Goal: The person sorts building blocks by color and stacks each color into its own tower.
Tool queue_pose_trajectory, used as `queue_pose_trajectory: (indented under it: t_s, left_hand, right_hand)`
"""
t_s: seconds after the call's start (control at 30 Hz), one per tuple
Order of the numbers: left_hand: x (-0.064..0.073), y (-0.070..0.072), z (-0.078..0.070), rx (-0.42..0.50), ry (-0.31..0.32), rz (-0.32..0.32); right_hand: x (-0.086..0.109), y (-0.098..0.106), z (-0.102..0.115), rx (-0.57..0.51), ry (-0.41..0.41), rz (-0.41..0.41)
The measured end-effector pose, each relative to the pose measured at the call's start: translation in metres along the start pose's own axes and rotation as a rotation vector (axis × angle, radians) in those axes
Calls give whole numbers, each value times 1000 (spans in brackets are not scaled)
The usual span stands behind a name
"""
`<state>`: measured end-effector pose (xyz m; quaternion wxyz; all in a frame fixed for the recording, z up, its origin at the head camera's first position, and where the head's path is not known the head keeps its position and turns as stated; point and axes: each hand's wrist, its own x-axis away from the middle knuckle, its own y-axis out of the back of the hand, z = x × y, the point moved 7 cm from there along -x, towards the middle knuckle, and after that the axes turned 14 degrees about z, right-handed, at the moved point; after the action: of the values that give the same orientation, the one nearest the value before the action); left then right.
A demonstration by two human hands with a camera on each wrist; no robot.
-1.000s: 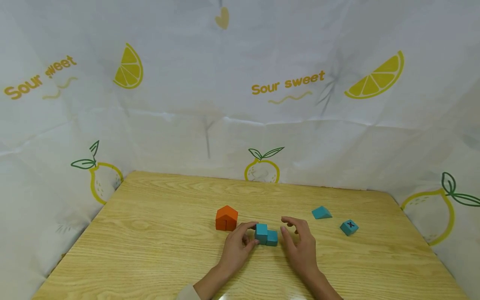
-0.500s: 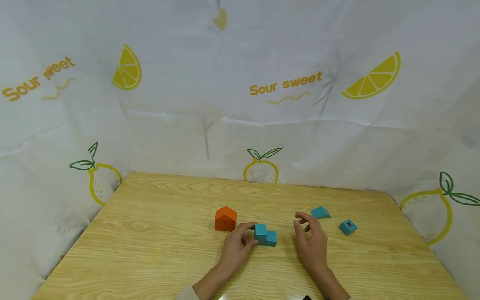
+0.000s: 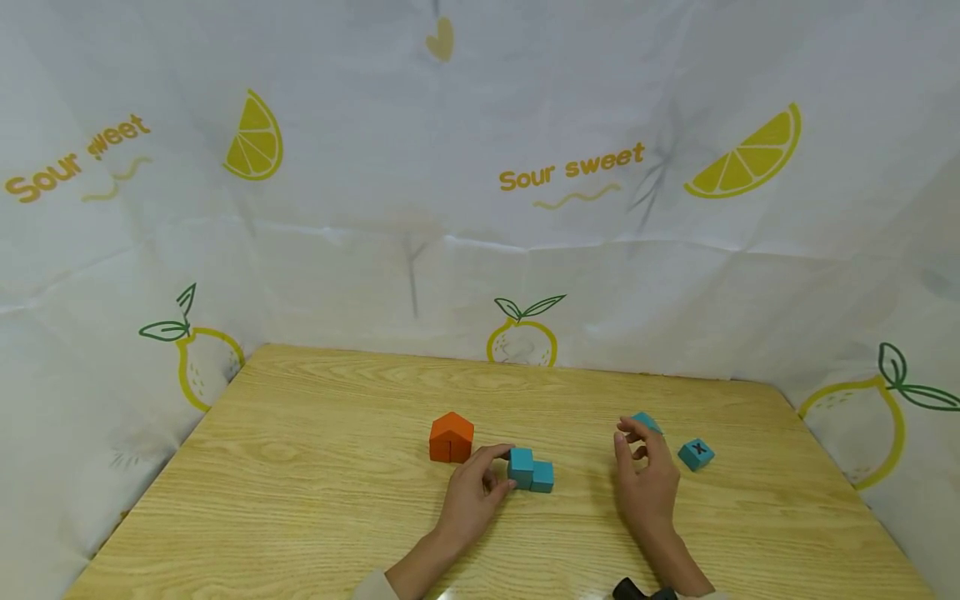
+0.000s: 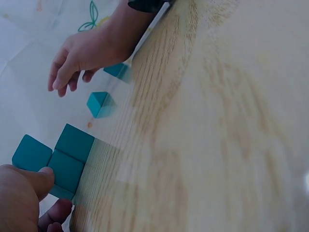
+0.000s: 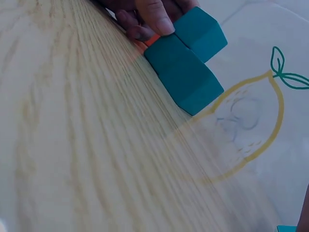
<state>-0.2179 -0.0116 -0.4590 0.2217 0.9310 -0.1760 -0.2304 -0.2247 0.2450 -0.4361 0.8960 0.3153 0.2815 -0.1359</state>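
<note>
In the head view, my left hand (image 3: 472, 493) pinches the left side of a small group of blue blocks, thumb in front and index finger behind. One blue cube (image 3: 521, 461) sits on top at the left; a lower blue cube (image 3: 543, 477) stands against its right side. The left wrist view shows the thumb pressed on the bottom block (image 4: 67, 169). My right hand (image 3: 648, 483), fingers loosely bent and holding nothing, is beside a blue triangular block (image 3: 647, 421), partly covering it. Right of that hand lies a blue cube marked with an X (image 3: 697, 454).
Left of the blue group stands an orange house-shaped set of blocks (image 3: 452, 438). Everything rests on a wood-grain table (image 3: 322, 467), bounded at the back and sides by a white lemon-print cloth (image 3: 375, 275). A black device (image 3: 637, 590) shows by the right wrist.
My right hand has moved away from the blue group, rightward to the triangular block. The left hand keeps its hold, and the blocks stay where they were.
</note>
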Motion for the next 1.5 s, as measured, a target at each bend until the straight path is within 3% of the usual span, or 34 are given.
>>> queue_pose_trajectory:
  t_s: [0.23,0.63,0.93,1.5]
  left_hand:
    - [0,1,-1,-1,-7,-3]
    - [-1,2,-2,-8,-28,-14]
    - [-1,1,1,4,13,1]
    - [-1,0,0,14,12,8]
  right_hand:
    - [-1,12,-9,13,-22,-48]
    - [-2,18,-15,-14,16,-76]
    - [-2,22,-21,5,-67,-88]
    - [10,55,-39,48,-189,-188]
